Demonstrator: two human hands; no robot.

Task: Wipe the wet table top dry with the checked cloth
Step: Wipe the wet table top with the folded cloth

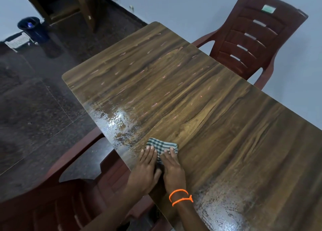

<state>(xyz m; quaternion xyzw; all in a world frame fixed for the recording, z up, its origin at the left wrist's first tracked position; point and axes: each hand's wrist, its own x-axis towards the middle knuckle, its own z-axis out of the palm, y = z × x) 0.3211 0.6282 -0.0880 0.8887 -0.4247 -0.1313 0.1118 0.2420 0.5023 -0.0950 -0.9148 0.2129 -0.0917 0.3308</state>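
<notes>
Our fingers are lying straight and flat, side by side, pressing down on the checked cloth (161, 148); nothing is being pinched or curled around. The left hand (145, 168) is covering the cloth's left half, its fingertips reaching almost to the cloth's far edge, and the right hand (172, 168) is lying just beside it on the cloth's right half, the two thumbs nearly touching over the cloth's near end. Around our right wrist we are wearing an orange beaded cord (180, 196), looped twice.

The green-and-white cloth, folded into a small pad, is sitting flat on the wooden table top (217, 126), close to the table's left long edge. Just left and beyond the cloth, a patch of water (118, 122) is glistening along that same edge. Right of and nearer than the cloth, a second wet patch (223, 211) is shining at the table's near end.

Left of the cloth, beside the table edge, a dark red plastic chair (57, 204) is standing under our arms. Far beyond the cloth, across the table, another red plastic chair (252, 39) is facing the table's right long edge. Farther to the cloth's left, on the dark floor, a dark blue bin (34, 29) is standing by the wall, with a white basket (18, 42) just beside it.
</notes>
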